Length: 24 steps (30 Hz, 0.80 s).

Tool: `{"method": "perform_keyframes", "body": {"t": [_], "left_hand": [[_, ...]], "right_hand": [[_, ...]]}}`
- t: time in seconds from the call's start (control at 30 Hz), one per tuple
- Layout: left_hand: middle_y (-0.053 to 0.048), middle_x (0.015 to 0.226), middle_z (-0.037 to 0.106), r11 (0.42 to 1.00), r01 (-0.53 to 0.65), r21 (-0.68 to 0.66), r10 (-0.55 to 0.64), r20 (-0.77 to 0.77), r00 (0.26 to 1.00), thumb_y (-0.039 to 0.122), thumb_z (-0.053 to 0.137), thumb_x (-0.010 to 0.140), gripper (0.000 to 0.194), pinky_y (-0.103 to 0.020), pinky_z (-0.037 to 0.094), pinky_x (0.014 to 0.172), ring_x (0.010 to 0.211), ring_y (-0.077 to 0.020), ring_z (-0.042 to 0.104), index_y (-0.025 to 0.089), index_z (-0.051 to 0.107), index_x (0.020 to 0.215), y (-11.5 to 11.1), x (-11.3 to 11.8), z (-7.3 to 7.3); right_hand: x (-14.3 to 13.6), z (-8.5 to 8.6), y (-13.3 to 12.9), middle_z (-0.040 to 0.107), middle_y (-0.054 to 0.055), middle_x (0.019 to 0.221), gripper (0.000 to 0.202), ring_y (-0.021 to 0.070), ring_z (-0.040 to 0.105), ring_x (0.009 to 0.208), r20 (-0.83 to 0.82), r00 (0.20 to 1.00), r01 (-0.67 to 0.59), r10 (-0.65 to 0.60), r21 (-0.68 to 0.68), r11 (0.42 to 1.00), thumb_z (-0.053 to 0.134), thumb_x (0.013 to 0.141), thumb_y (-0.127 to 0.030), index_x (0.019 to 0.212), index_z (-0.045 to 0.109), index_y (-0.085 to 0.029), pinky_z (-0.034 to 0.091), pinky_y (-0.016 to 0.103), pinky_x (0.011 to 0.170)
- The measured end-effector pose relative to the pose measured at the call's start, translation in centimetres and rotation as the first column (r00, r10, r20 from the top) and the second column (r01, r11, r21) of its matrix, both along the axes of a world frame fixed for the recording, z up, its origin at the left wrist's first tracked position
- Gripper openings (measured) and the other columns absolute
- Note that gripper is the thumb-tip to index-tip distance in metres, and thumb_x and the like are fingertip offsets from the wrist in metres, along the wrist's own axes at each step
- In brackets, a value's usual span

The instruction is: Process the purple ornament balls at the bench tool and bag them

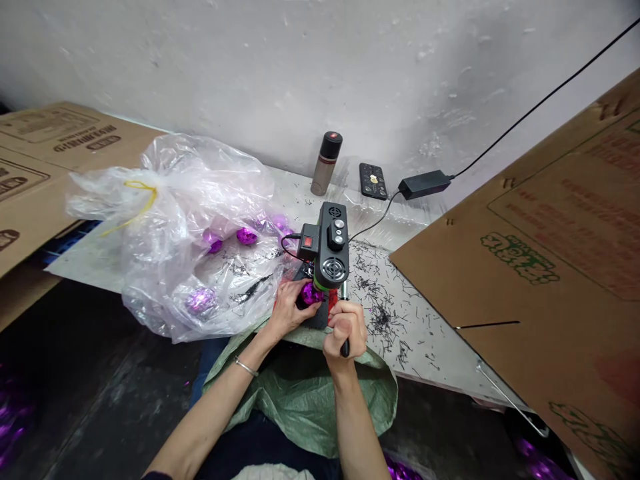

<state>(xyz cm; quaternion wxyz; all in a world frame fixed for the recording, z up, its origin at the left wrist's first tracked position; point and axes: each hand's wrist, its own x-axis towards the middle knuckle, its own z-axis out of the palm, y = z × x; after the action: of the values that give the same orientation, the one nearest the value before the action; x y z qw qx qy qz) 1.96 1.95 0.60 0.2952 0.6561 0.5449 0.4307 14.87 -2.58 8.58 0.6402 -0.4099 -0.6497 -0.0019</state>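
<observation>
My left hand point(289, 311) pinches a shiny purple ball point(312, 293) between thumb and fingers. The ball sits under the front end of a small black machine point(335, 245) with round vents and silver buttons. Part of it is hidden by the machine head and my fingers. My right hand point(347, 325) is closed around the lever handle point(345, 348) on the machine's right side; its dark end shows below my fist. Left of the machine, a clear plastic bag point(165, 267) tied with yellow string has several purple balls around and beneath its film.
Behind the machine stand a spray can point(327, 163), a dark phone point(373, 181) and a power adapter point(425, 185) with its cord. Black clippings point(383, 317) litter the white table. Cardboard boxes flank it, left point(30, 160) and right point(540, 267). A green sack point(295, 407) hangs below the edge.
</observation>
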Motion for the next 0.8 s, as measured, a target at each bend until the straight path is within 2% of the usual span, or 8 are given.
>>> {"method": "perform_keyframes", "body": {"t": [0.43, 0.8], "left_hand": [[-0.012, 0.117, 0.077, 0.999, -0.015, 0.04, 0.015, 0.014, 1.0, 0.042, 0.085, 0.075, 0.05, -0.05, 0.047, 0.108, 0.113, -0.0339, 0.068, 0.022, 0.072, 0.119, -0.1, 0.3, -0.2], [-0.011, 0.117, 0.077, 0.999, -0.003, 0.039, 0.003, 0.01, 1.0, 0.039, 0.085, 0.075, 0.05, -0.05, 0.049, 0.106, 0.113, -0.0338, 0.069, 0.023, 0.071, 0.121, 0.0, 0.2, -0.5]], "right_hand": [[-0.4, -1.4, 0.0, 0.056, 0.0, 0.076, 0.034, 0.014, 0.057, 0.066, -0.067, 0.998, 0.019, -0.02, -0.021, 1.0, 0.038, 0.104, -0.024, 0.073, 0.052, -0.023, 0.048, 0.03, 0.061], [-0.5, -1.9, 0.4, 0.055, 0.0, 0.076, 0.035, 0.0132, 0.057, 0.065, -0.061, 0.998, 0.029, -0.027, 0.032, 0.999, 0.037, 0.106, -0.025, 0.073, 0.048, -0.023, 0.046, 0.03, 0.058]]}}
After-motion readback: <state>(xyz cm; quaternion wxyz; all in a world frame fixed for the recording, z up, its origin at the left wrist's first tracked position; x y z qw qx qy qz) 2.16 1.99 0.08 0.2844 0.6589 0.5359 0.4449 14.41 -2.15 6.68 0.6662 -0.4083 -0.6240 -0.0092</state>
